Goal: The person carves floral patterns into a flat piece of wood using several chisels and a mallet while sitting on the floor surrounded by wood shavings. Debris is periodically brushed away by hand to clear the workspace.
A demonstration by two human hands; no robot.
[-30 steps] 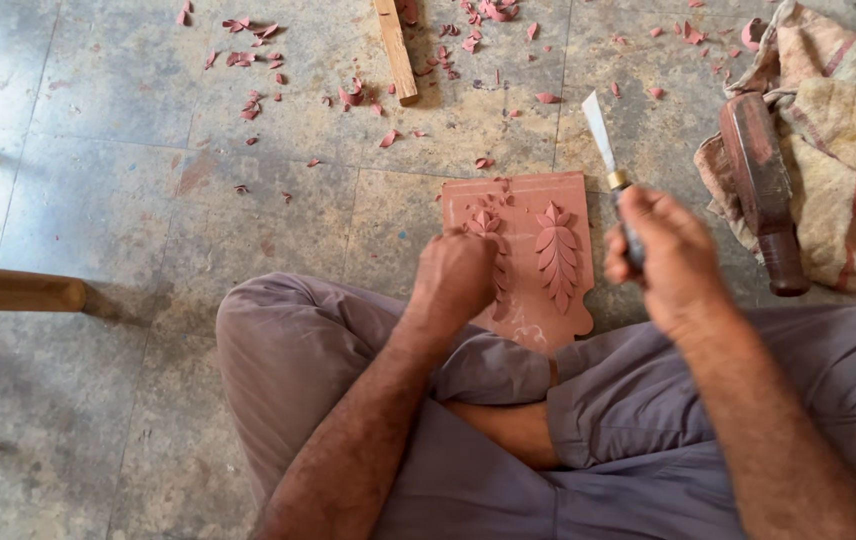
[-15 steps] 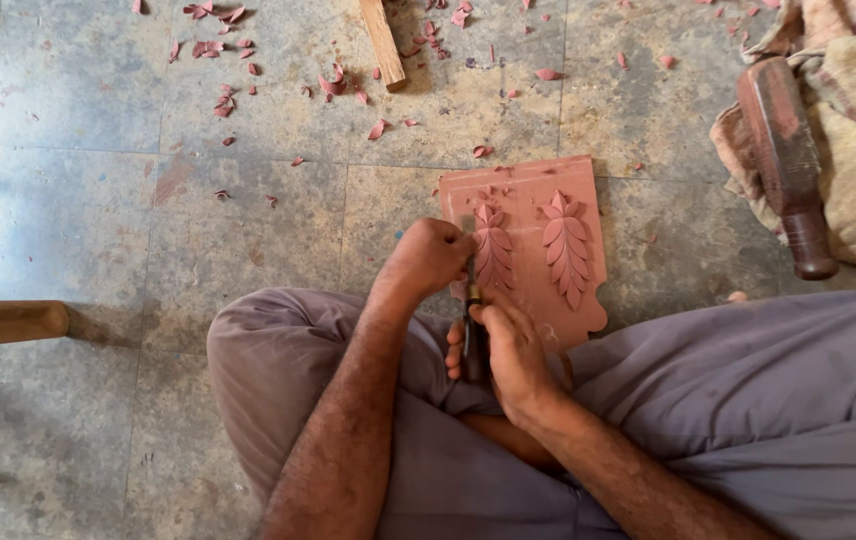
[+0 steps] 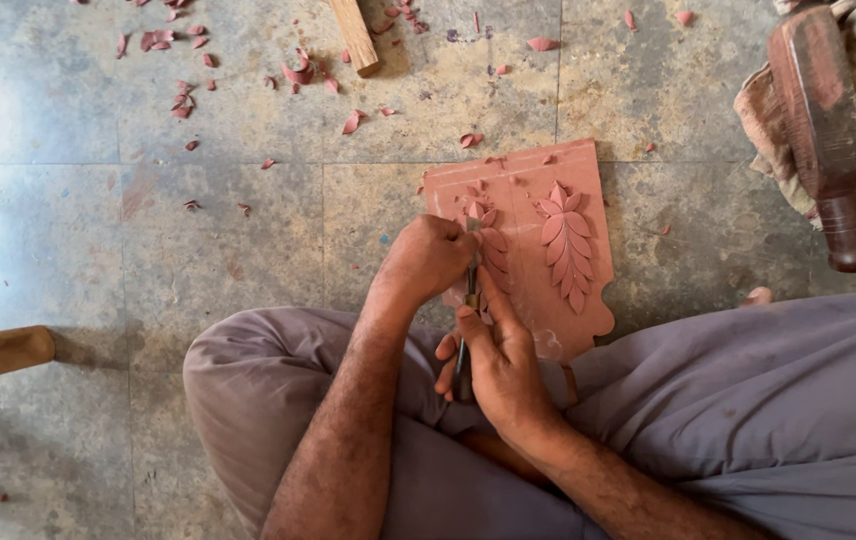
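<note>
Left hand [image 3: 433, 258] fisted around chisel [image 3: 467, 325] near tip, on carved panel [image 3: 538, 240]. Right hand [image 3: 498, 365] closed on chisel handle, just behind left. Mallet [image 3: 828, 140] well right.

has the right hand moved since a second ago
Yes. The right hand with the chisel came down from beside the carved panel to its near edge, next to the left hand.

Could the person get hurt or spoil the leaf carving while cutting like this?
Maybe. The left hand is curled right at the tip of the chisel that the right hand pushes, so a slip might nick a finger. The carved panel rests on the floor against a knee, with no clamp visible, so it might shift. A slip could also gouge the finished leaf beside the cut.
</note>
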